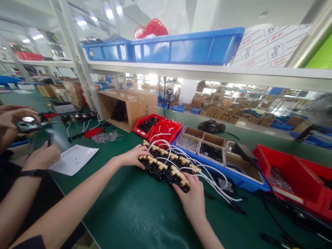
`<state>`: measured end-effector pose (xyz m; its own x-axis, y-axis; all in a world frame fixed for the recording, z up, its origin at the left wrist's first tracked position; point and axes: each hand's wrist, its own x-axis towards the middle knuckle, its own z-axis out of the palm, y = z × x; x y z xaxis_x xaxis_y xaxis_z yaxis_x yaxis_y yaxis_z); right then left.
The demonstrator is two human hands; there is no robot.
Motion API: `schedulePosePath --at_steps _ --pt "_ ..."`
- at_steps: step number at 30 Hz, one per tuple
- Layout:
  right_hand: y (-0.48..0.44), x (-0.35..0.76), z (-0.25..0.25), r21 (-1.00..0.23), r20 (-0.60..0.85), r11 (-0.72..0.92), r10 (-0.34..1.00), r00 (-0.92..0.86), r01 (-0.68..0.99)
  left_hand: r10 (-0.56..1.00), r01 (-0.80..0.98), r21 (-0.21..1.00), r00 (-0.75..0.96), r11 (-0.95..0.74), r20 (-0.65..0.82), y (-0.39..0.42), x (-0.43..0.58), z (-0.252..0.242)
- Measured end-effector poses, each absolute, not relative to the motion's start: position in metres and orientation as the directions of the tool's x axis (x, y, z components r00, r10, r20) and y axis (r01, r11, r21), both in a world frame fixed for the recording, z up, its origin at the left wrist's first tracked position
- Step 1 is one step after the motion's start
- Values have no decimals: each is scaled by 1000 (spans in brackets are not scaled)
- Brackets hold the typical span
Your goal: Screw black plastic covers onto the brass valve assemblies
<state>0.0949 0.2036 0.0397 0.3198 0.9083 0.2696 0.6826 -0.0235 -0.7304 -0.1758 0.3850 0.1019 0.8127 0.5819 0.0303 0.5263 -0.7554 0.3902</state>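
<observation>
Rows of black parts topped with brass fittings lie side by side on the green table, with white cables trailing off to the right. My left hand grips the left end of the rows, fingers over the top. At the right end of the front row, my right hand holds a black part with brass fittings, thumb on the near side and fingers behind. The undersides of the parts and some of my fingertips are hidden.
Behind stand red bins, a blue tray of small parts and a cardboard box. More red bins are at right. At left, a co-worker's hands work beside a white sheet. A shelf crosses above.
</observation>
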Motion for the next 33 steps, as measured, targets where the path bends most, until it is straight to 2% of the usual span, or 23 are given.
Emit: schedulePosePath --at_steps 5,20,33 --pt "214 97 40 -777 246 8 924 292 630 521 490 394 853 -777 -32 395 -166 104" --pt "214 101 47 -849 200 16 936 292 528 566 560 409 816 -721 -118 369 -160 112" --pt "185 120 63 -869 89 29 991 99 495 558 566 443 814 -696 -162 321 -152 116"
